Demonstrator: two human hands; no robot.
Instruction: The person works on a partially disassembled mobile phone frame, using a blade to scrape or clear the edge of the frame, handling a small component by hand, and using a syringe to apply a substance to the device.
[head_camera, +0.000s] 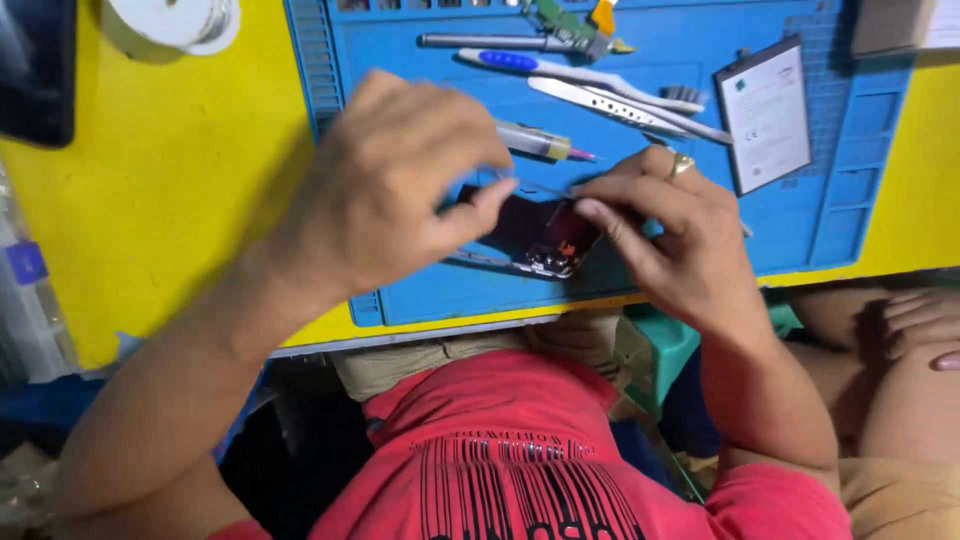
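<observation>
Two hands are seen over an opened phone (535, 235) lying on a blue mat (700, 230) at the centre of the frame. The left hand (385, 185) is curled above the phone's left end, its fingers pinched narrowly on a thin metal tool (540, 186), probably tweezers. The right hand (680, 235), with a ring on one finger, is pressed on the phone's right edge, fingers closed on the casing.

A slip seems the main risk: the tool's tip is held close to small exposed parts, and a jolt of either hand could scratch a board or tear a fine cable. The phone is near the mat's lower edge, so a push could slide it off the counter (170, 180).

The phone looks dark and glossy, its back removed, with a reddish interior, a small orange part and a row of silvery parts along its lower edge. A syringe (535, 142) lies just above it; a battery (768, 115) is seen at the upper right.
</observation>
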